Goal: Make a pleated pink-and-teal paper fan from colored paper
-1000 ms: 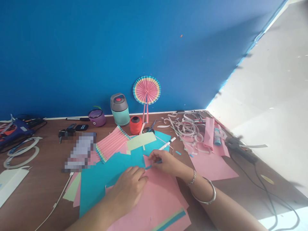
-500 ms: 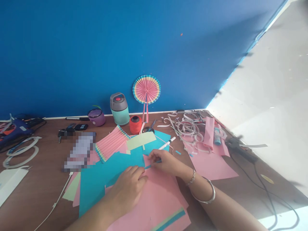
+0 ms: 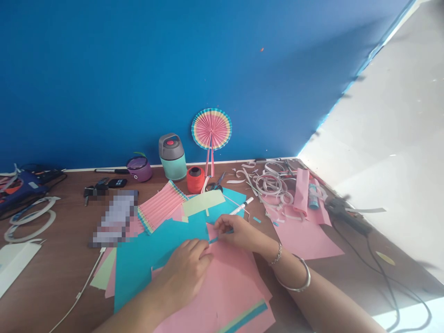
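Pink fan (image 3: 211, 129), rimmed yellow and blue.

Craft workspace; paper-strewn brown desk (image 3: 69, 277)

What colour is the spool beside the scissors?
The spool is bright orange-red, seen best in the head view.

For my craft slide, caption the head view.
Left hand and right hand over pink paper, a round pleated fan before a blue wall.
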{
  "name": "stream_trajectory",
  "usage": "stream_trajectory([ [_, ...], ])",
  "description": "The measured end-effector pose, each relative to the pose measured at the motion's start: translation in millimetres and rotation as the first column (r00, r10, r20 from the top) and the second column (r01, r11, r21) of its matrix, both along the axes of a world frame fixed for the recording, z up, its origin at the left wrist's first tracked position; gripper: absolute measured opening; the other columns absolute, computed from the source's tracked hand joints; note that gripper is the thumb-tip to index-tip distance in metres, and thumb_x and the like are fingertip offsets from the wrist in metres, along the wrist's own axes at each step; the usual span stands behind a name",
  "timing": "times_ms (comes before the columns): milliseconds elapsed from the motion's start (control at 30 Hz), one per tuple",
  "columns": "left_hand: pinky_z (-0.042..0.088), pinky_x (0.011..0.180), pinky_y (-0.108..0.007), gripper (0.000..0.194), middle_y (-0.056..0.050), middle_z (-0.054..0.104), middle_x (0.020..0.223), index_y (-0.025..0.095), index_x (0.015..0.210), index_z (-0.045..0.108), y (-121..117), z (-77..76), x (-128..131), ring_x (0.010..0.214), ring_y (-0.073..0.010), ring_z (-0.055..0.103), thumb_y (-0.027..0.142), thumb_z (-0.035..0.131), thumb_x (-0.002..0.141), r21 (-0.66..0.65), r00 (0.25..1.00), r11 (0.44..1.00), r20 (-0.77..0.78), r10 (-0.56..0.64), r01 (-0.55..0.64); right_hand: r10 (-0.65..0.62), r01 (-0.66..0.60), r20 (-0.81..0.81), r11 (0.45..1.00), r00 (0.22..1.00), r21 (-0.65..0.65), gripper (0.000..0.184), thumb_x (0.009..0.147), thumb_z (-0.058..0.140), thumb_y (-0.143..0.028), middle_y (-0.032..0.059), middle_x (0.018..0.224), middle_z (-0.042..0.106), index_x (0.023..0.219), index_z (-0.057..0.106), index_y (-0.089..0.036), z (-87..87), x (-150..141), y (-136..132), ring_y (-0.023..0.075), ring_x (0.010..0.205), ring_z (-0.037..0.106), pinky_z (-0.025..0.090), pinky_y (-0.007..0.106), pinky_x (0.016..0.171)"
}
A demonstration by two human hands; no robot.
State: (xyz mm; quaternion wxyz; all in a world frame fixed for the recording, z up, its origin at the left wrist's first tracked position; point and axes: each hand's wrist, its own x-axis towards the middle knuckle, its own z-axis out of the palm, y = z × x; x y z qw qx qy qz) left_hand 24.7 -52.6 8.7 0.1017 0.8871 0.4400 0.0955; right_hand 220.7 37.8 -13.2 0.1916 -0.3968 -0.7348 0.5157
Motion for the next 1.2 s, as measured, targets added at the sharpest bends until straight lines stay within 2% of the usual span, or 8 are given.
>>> stream_trajectory([
  [467,0.047,0.072,-0.034,0.026,-0.007,0.059,0.092,0.019,0.09,0.062,-1.0,0.5,-0.8,0.085,-0.0208,0.055,0.003,0.043,0.081,0.027,1.0,1.0,0.014,0.005,-0.005,0.003,-0.004,-0.019,1.0,1.0,-0.012,0.023,0.071,0.056,-0.008,0.0016,0.084,0.065,0.091,0.062,-0.018,-2.7,0.0,-0.1,0.0124,0.072,0.059,0.046,0.024,0.065],
  [767,0.047,0.072,-0.034,0.027,-0.007,0.058,0.092,0.019,0.09,0.062,-0.7,1.4,0.1,0.086,-0.0206,0.054,0.004,0.042,0.082,0.037,1.0,0.999,0.007,0.001,-0.001,-0.016,0.016,0.004,1.0,1.0,0.018,0.028,0.068,0.053,-0.003,0.0014,0.081,0.065,0.09,0.063,-0.018,-4.9,-1.6,-0.1,0.0132,0.074,0.059,0.044,0.023,0.064],
  [933,0.048,0.07,-0.034,0.025,-0.007,0.057,0.093,0.018,0.082,0.061,-0.8,4.1,0.9,0.083,-0.02,0.055,0.005,0.04,0.084,0.023,1.0,1.0,-0.022,0.018,-0.017,-0.029,0.029,0.01,0.999,1.0,0.019,0.031,0.066,0.052,-0.001,0.0005,0.078,0.063,0.09,0.062,-0.018,-3.9,-2.1,-0.9,0.0131,0.072,0.058,0.043,0.022,0.061],
  [1067,0.048,0.07,-0.033,0.026,-0.009,0.058,0.099,0.017,0.079,0.061,-1.3,4.6,0.6,0.085,-0.0203,0.056,0.004,0.039,0.082,0.041,0.999,0.999,-0.031,0.017,-0.015,-0.03,0.03,0.015,0.999,0.999,0.028,0.031,0.066,0.052,-0.001,0.0011,0.079,0.064,0.09,0.062,-0.018,-2.9,-2.4,-1.8,0.0135,0.073,0.058,0.043,0.022,0.061],
  [1200,0.047,0.078,-0.038,0.027,-0.009,0.059,0.117,0.018,0.089,0.063,-0.7,2.8,-0.2,0.095,-0.0233,0.055,0.002,0.044,0.079,0.038,0.999,0.999,-0.036,0.001,0.0,-0.038,0.036,0.029,0.998,0.999,0.06,0.03,0.066,0.052,-0.002,0.0011,0.08,0.065,0.09,0.062,-0.018,-5.8,-3.0,-2.0,0.013,0.072,0.058,0.043,0.022,0.061],
])
